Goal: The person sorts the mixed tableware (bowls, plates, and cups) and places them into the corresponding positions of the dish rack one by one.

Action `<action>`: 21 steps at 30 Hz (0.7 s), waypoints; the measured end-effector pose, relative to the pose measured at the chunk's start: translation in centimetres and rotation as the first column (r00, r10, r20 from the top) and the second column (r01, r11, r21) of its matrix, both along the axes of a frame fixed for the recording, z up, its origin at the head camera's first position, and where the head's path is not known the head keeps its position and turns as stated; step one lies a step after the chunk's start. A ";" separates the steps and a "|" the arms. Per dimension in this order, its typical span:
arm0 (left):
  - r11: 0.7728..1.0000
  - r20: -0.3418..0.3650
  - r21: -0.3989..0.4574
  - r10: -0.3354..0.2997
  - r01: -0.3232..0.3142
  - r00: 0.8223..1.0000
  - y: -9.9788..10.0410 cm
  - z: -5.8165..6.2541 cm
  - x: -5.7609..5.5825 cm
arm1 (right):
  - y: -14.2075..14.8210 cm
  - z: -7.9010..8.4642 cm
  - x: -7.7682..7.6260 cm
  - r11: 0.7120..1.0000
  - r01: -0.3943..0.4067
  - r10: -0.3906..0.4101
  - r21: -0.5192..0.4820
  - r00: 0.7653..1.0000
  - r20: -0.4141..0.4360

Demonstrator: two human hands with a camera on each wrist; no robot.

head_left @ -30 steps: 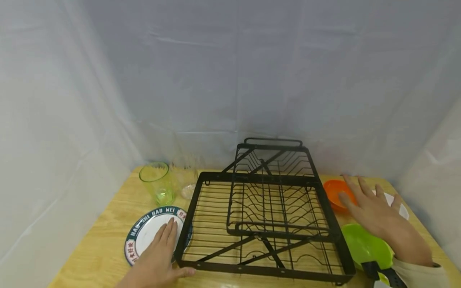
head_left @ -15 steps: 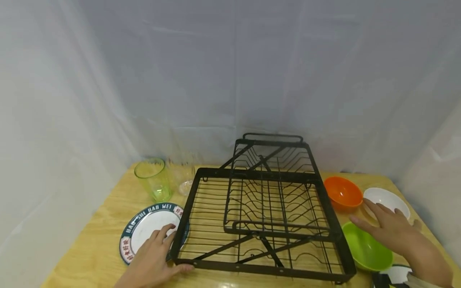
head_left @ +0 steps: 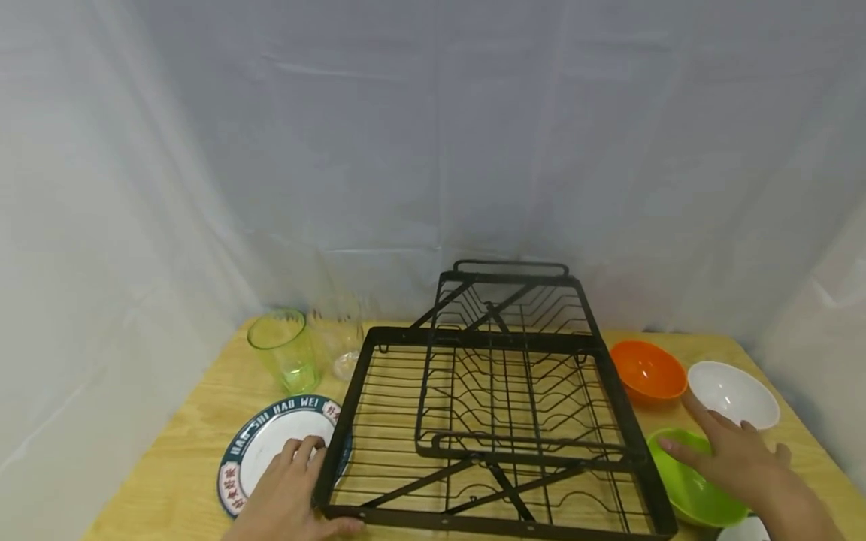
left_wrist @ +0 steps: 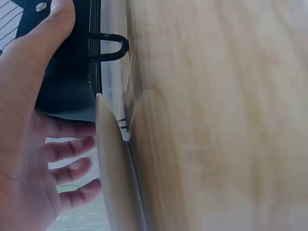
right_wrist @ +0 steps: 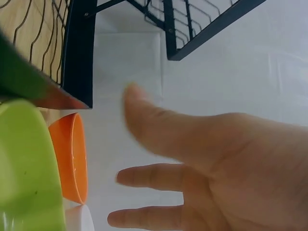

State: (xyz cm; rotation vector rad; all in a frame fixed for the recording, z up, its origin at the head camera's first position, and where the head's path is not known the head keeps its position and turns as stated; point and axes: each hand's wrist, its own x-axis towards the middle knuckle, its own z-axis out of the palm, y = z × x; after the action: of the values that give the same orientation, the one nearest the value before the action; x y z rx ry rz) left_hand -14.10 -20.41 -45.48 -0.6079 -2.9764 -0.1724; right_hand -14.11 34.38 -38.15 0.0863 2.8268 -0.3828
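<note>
A black two-tier wire dish rack point(head_left: 487, 511) stands on the table, its smaller upper tier tilted at the back right. My left hand point(head_left: 287, 481) holds its front left corner, thumb on the front edge and fingers along the left side. The left wrist view shows this hand point(left_wrist: 29, 130) with its thumb on the black frame. Just beside it lies a white plate point(head_left: 260, 460) with a dark lettered rim, partly covered by the hand and rack. My right hand point(head_left: 747, 462) hovers with fingers spread over a green bowl point(head_left: 693, 492); in the right wrist view nothing is between its fingers.
A green glass point(head_left: 287, 353) and a clear glass point(head_left: 341, 346) stand behind the plate. Right of the rack sit an orange bowl point(head_left: 648, 368) and a white bowl point(head_left: 734, 391). Another white item point(head_left: 744, 530) shows at the front right. White sheeting point(head_left: 433, 150) surrounds the table.
My right hand has drawn back from above the orange and white bowls to above the green bowl. My left hand's fingers have come off the plate's face and bent along the rack's side.
</note>
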 end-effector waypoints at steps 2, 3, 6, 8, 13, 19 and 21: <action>1.000 -0.011 -0.024 0.002 -0.002 1.000 0.0 0.1 -0.1 | 0.2 -0.1 0.2 1.000 0.006 -0.006 0.003 1.000 0.002; 0.999 -0.007 -0.034 0.006 -0.006 1.000 0.0 0.2 -0.2 | 0.2 -0.1 0.2 1.000 0.005 -0.005 0.008 1.000 -0.007; 0.999 0.044 -0.051 0.014 -0.012 0.999 0.0 0.4 -0.2 | 0.3 -0.1 0.4 1.000 0.005 -0.005 0.016 1.000 -0.022; 0.998 0.077 -0.056 0.015 -0.010 0.997 0.0 0.5 -0.2 | 0.5 -0.2 0.4 1.000 -0.001 0.001 0.003 1.000 -0.024; 0.999 0.064 -0.049 -0.004 0.008 0.998 -0.2 0.5 -0.1 | 1.0 -0.7 0.3 0.999 0.006 -0.006 -0.046 1.000 -0.017; 1.000 0.036 -0.026 -0.005 0.006 0.999 -0.2 0.4 -0.3 | 2.0 -1.1 0.2 0.998 0.053 -0.052 -0.041 0.998 0.019; 1.000 0.031 -0.016 0.000 0.001 1.000 -0.1 0.5 -0.4 | 2.4 -1.3 0.3 0.997 0.075 -0.075 -0.027 0.997 0.027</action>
State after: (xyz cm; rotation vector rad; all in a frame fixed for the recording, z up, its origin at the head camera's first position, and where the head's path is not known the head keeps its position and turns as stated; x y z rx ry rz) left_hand -14.50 -20.48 -44.99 -0.6134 -3.0105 -0.1599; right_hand -13.80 36.78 -39.46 0.1906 2.7977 -0.4345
